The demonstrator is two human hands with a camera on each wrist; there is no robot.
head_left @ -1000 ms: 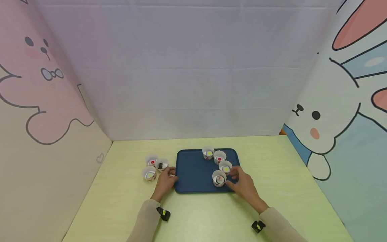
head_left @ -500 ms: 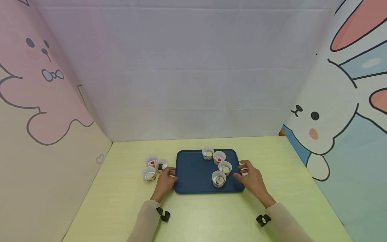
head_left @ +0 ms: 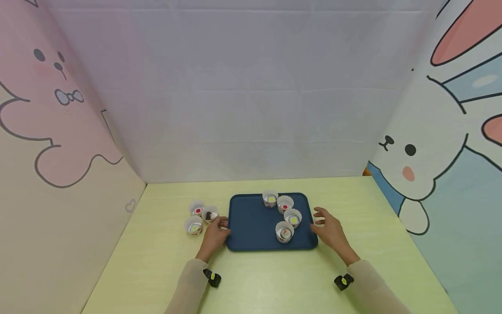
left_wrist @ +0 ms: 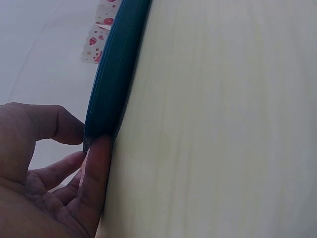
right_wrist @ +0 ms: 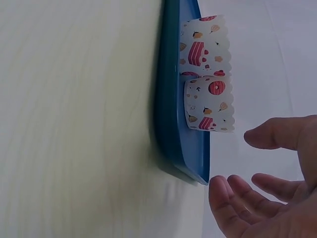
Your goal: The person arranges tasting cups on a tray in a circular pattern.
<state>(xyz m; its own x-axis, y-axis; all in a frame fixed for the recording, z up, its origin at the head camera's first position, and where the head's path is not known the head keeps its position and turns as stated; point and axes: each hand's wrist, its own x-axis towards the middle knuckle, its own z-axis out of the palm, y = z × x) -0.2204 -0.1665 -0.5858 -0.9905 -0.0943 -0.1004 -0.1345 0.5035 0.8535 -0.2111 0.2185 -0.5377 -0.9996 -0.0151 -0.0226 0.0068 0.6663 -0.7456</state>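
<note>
A dark blue tray (head_left: 247,222) lies on the table. My left hand (head_left: 213,237) pinches its left rim; in the left wrist view the thumb and a finger (left_wrist: 96,168) meet at the tray's edge. Several paper cups, among them a front cup (head_left: 284,232) and a back cup (head_left: 270,199), stand upright on the tray's right half. Small pieces with yellow, red or mixed markings lie inside them. Just off the right rim, my right hand (head_left: 331,233) holds nothing, fingers spread apart. The right wrist view shows printed cake and doughnut pictures on a cup (right_wrist: 208,104).
Left of the tray, three more paper cups stand close together on the pale table (head_left: 266,279): a back one (head_left: 197,208), a front one (head_left: 194,226) and one (head_left: 209,213) by my left hand. A white wall (head_left: 251,131) rises behind the table.
My right hand has drawn away from the cups on the tray, moving right to just beside the right rim. My left hand and the tray have stayed in place.
</note>
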